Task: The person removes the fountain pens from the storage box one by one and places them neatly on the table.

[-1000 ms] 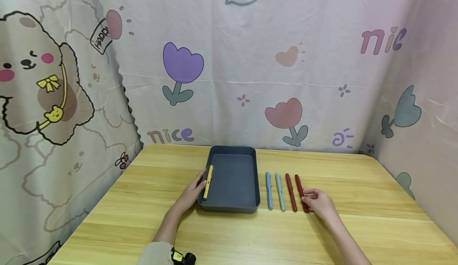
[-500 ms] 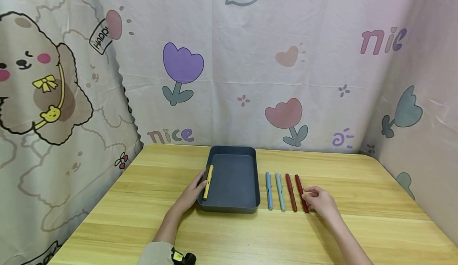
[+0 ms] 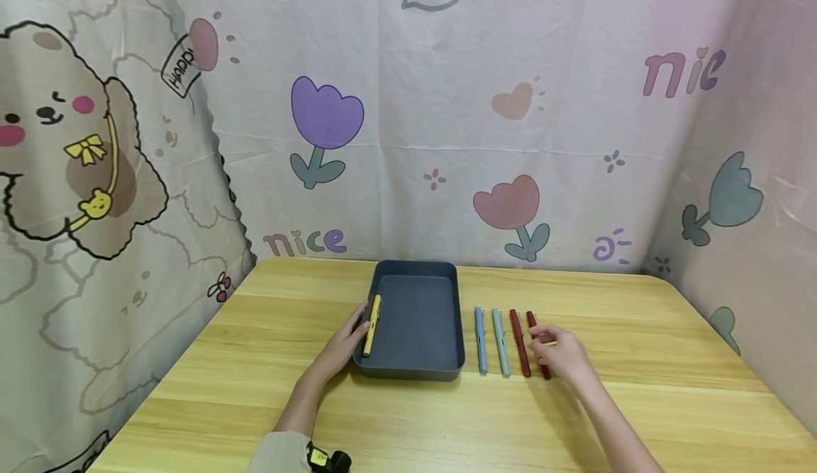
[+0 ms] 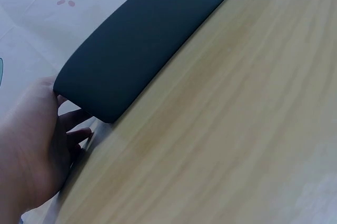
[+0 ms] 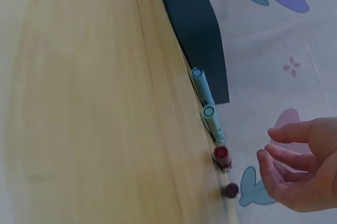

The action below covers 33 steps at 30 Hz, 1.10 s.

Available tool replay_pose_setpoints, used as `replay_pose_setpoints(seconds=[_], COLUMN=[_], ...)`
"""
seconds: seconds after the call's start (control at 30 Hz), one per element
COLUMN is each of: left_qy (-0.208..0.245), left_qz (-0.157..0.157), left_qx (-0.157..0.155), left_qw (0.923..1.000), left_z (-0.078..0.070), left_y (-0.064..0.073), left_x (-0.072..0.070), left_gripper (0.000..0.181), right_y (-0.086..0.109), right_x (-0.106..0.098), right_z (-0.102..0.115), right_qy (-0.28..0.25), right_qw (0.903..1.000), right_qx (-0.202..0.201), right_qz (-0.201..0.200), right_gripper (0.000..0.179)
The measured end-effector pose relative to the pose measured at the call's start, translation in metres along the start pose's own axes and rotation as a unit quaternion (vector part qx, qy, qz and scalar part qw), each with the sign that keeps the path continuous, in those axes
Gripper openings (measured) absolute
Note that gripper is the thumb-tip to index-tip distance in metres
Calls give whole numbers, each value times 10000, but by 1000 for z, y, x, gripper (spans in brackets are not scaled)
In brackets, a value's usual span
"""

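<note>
A yellow pen lies along the left inside of the dark grey tray. My left hand holds the tray's left wall, with the thumb at the rim and fingers outside; part of it is hidden behind the tray in the left wrist view. My right hand hovers over the rightmost dark red pen. In the right wrist view, the right hand's fingers are loosely bent, apart from the pens, with nothing between them. Left of that pen lie another red pen, a pale teal pen and a blue pen.
The light wooden table carries everything. A patterned cloth hangs behind the table and along both sides. On the left wrist sits a black strap with a small device.
My right hand has lifted off the rightmost red pen and shifted slightly left and up. The pens, the tray and my left hand stay where they were.
</note>
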State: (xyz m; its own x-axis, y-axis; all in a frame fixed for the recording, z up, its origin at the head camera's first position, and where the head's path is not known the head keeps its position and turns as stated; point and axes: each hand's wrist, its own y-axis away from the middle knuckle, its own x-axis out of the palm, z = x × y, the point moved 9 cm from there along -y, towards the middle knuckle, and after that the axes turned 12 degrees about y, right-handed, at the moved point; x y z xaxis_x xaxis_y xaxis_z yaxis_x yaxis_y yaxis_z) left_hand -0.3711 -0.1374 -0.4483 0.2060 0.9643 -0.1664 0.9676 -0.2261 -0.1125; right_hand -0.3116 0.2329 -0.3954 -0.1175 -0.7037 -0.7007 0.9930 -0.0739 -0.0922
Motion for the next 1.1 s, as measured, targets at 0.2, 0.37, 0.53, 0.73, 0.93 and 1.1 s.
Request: replay_pose_setpoints(seconds=[0.2,0.37,0.53,0.73,0.93,1.1], left_qy=[-59,-5,4,21,-33,-119], left_qz=[11,10,-55,-84,-116,-139], left_qx=[3,6,-2,53,55,87], left_qw=[10000,10000,10000,9999,9999,9998], left_z=[2,2,3,2,1,1], left_y=[-1,-2,-2,-1,-1,-1], left_x=[-1,-2,-3,-3,-3,-3], left_gripper=[54,52,50,50,49,50], right_y=[-4,-9,-13,-17,-20,-22], right_x=[11,25,41,62,84,101], right_z=[18,39,63,93,117,131], right_qy=[-91,-151,-216,-255,-325,-328], right_qw=[9998,9992,9980,9954,9910,9879], right_qx=[-161,-330,-547,-855,-1131,-1258], right_qz=[30,157,249,342,631,845], right_gripper=[25,24,22,20,19,20])
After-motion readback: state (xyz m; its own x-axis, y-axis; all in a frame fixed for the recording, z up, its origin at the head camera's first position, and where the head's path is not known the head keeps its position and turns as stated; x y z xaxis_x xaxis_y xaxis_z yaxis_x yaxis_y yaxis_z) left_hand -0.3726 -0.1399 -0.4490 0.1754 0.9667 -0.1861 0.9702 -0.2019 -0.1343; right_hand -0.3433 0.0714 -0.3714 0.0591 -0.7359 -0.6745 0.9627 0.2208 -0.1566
